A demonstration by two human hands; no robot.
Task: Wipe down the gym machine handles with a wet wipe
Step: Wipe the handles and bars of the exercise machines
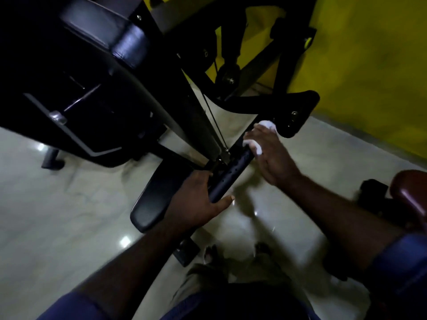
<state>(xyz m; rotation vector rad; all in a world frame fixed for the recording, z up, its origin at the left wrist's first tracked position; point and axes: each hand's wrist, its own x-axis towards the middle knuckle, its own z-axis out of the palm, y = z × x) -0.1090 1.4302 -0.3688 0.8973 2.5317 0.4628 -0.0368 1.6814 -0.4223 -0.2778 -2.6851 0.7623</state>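
A black bar handle (233, 168) with small holes runs diagonally across the middle of the view, hanging from a thin cable. My left hand (196, 197) grips its lower end, thumb out to the right. My right hand (269, 153) is wrapped around the upper part of the bar with a white wet wipe (253, 144) bunched between palm and bar. White folds of the wipe also show above my fingers. The bar's far end is hidden behind my right hand.
A black padded seat and backrest (111, 40) of the gym machine fill the upper left. A black pad (154, 204) lies under my left hand. Another black pad (298, 114) sits beyond my right hand. Yellow wall (369, 65) at right, a brown seat (411, 195) at far right, pale tiled floor below.
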